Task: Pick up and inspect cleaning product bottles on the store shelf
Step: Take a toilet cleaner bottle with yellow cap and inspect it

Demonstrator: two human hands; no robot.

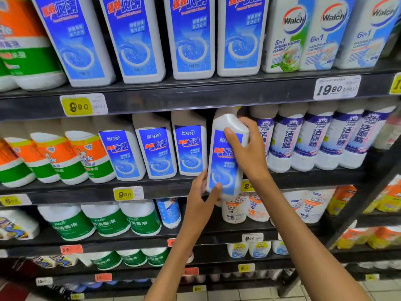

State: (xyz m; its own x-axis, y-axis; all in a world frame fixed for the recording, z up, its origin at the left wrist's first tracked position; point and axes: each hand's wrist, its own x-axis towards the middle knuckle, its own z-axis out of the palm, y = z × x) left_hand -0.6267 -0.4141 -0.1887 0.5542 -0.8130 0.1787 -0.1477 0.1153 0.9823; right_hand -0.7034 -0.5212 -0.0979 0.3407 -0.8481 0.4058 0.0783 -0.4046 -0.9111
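A white toilet-cleaner bottle with a blue label [223,168] is held upright in front of the middle shelf, a little out from its row. My right hand [246,148] grips its upper part, thumb across the label and fingers round the right side. My left hand [201,192] holds the bottom, thumb on the label's lower edge. Three matching blue-label bottles [156,146] stand on the shelf just to its left.
White bottles with purple labels [314,140] stand to the right of the held one, orange-and-green bottles [65,157] at the left. Larger blue-label bottles [191,35] and Walch cleaners [321,33] fill the shelf above. The dark shelf edge [173,190] carries yellow price tags. More bottles sit on lower shelves.
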